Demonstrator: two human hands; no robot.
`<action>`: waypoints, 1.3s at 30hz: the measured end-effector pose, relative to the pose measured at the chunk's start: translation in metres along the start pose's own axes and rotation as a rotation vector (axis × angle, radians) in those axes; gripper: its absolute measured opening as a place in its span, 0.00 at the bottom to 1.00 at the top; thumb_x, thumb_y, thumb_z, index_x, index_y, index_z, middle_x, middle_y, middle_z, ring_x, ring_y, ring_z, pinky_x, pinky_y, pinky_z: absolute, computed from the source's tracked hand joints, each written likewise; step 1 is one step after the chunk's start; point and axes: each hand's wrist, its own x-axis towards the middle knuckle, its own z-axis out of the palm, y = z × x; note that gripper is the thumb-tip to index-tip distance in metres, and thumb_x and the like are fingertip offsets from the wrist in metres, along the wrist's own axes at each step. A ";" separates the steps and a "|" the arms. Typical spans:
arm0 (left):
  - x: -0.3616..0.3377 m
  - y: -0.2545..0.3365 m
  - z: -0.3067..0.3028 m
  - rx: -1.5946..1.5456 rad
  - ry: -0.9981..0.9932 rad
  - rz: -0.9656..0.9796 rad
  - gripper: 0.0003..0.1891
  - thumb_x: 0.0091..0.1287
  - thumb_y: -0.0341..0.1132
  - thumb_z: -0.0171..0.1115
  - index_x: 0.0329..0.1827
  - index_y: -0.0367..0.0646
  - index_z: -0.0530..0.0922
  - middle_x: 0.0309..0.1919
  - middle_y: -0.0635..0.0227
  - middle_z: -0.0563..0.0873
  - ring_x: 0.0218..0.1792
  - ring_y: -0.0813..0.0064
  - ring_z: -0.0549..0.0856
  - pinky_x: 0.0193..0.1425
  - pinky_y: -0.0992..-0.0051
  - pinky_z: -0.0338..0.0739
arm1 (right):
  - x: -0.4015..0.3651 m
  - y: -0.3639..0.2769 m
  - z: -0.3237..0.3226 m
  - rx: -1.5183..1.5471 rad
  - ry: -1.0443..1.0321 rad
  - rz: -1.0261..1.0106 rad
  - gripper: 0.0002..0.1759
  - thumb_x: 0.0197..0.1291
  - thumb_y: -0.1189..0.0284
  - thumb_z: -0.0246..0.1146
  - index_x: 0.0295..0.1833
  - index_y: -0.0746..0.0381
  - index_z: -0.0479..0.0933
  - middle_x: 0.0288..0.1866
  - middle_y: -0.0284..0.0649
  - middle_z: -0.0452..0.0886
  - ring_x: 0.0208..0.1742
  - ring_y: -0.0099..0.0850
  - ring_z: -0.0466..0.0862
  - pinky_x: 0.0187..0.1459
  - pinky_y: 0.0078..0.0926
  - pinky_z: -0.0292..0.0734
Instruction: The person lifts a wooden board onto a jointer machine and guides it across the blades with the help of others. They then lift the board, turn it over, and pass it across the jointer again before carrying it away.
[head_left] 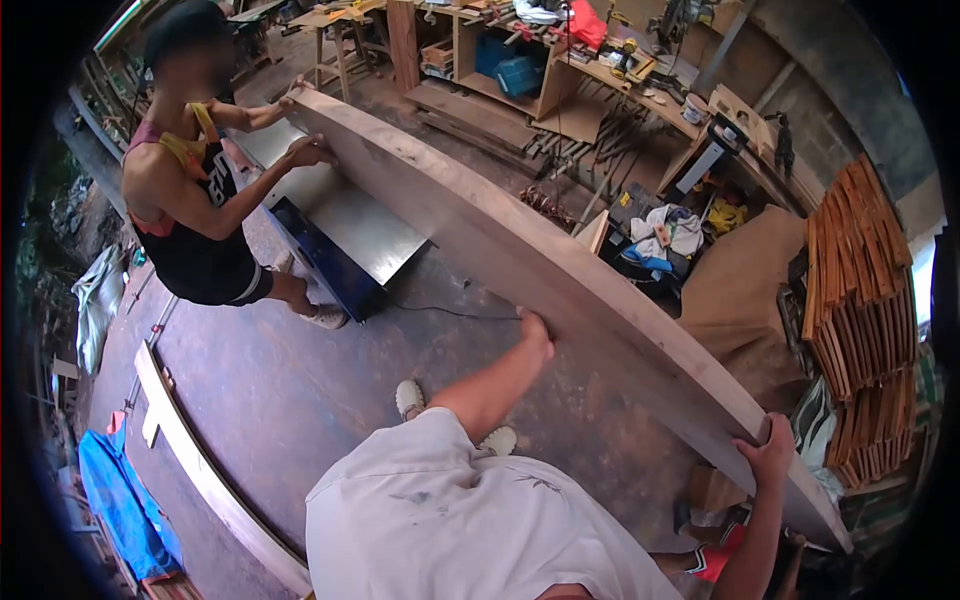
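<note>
A long, thick wooden slab point(470, 190) is tilted on edge and runs diagonally from the upper left to the lower right. My left hand point(536, 332) grips its lower edge near the middle, with the fingers partly hidden. Farther right, my right hand point(768, 450) is closed over the upper edge, its thumb against the broad face. At the far end, a co-worker point(190, 160) has both hands on the same slab. Beneath that end stands a blue machine point(330, 255) with a flat metal top point(375, 235).
A curved wooden piece point(190, 440) lies in clamps at left, near a blue tarp point(120, 500). Stacked wooden slats point(860, 300) rise at right. A cluttered workbench point(640, 85) lines the back. A cable point(450, 313) crosses the floor. Another person's red shorts point(715, 555) show at lower right.
</note>
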 end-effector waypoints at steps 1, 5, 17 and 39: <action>0.004 0.001 0.001 0.026 0.018 0.015 0.44 0.77 0.71 0.26 0.80 0.44 0.62 0.76 0.59 0.71 0.72 0.59 0.74 0.70 0.53 0.72 | 0.006 0.003 0.004 0.002 0.021 -0.019 0.43 0.27 0.55 0.84 0.50 0.63 0.74 0.44 0.49 0.78 0.49 0.54 0.79 0.50 0.46 0.75; 0.015 0.015 -0.025 0.208 -0.073 -0.027 0.44 0.77 0.71 0.26 0.79 0.43 0.62 0.73 0.56 0.74 0.69 0.57 0.76 0.68 0.53 0.73 | 0.019 0.006 0.013 0.008 0.033 -0.034 0.46 0.27 0.53 0.84 0.52 0.64 0.74 0.46 0.50 0.80 0.50 0.55 0.80 0.50 0.47 0.76; 0.002 0.152 -0.083 1.299 -0.057 0.901 0.58 0.67 0.61 0.66 0.82 0.25 0.45 0.80 0.37 0.57 0.82 0.49 0.57 0.83 0.64 0.55 | 0.019 -0.003 0.027 0.022 0.004 -0.009 0.46 0.24 0.58 0.86 0.51 0.65 0.74 0.44 0.51 0.81 0.49 0.56 0.81 0.50 0.47 0.77; 0.049 0.368 -0.159 1.671 0.095 1.143 0.55 0.59 0.57 0.73 0.79 0.28 0.56 0.77 0.40 0.63 0.79 0.41 0.59 0.81 0.48 0.54 | 0.252 -0.398 0.125 -0.005 -0.163 -0.172 0.48 0.39 0.62 0.85 0.67 0.61 0.69 0.58 0.50 0.81 0.61 0.53 0.80 0.56 0.47 0.78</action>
